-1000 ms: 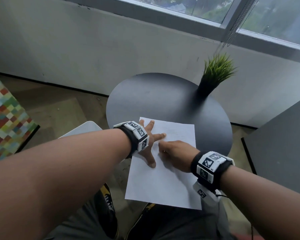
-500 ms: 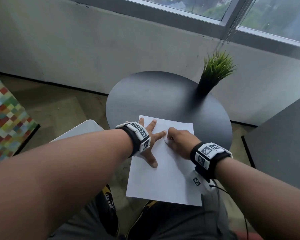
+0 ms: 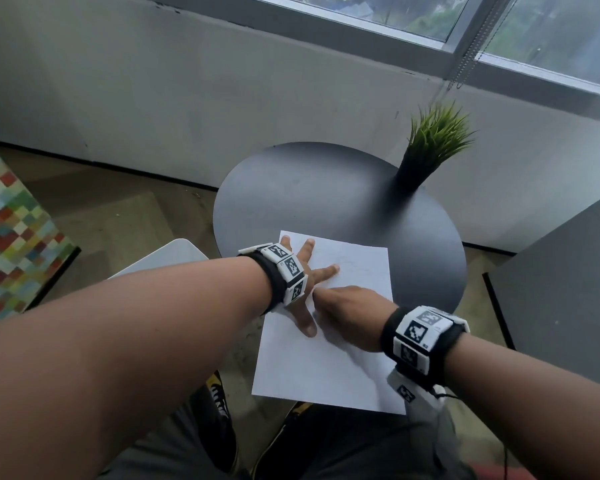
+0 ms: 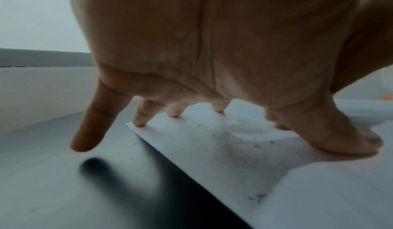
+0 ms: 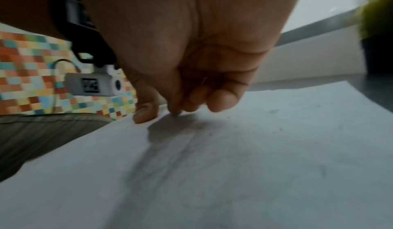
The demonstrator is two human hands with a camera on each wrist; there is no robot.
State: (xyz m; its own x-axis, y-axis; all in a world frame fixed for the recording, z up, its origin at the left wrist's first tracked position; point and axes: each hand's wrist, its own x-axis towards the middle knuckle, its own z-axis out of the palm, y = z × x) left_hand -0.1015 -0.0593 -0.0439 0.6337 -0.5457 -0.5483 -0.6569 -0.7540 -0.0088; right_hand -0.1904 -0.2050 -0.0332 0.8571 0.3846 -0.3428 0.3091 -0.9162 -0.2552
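One white sheet (image 3: 326, 368) lies flat under both grips on the round black surface (image 3: 309, 188), its near edge hanging past the rim toward our lap. We see faint grey smudges and specks across it, and a soft line running back from under the right grip (image 3: 354, 313). Our left grip (image 3: 307, 277) is spread wide, fingertips (image 4: 140, 120) pressing the sheet's far left corner, the little finger (image 4: 89, 132) raised just off the paper's edge. The right grip, just beside the left one, is curled, its thumb (image 5: 146, 110) and forefinger tip (image 5: 174, 110) touching the paper; we make out nothing held. Beyond the right grip, well apart, stands a potted grass plant (image 3: 413, 171).
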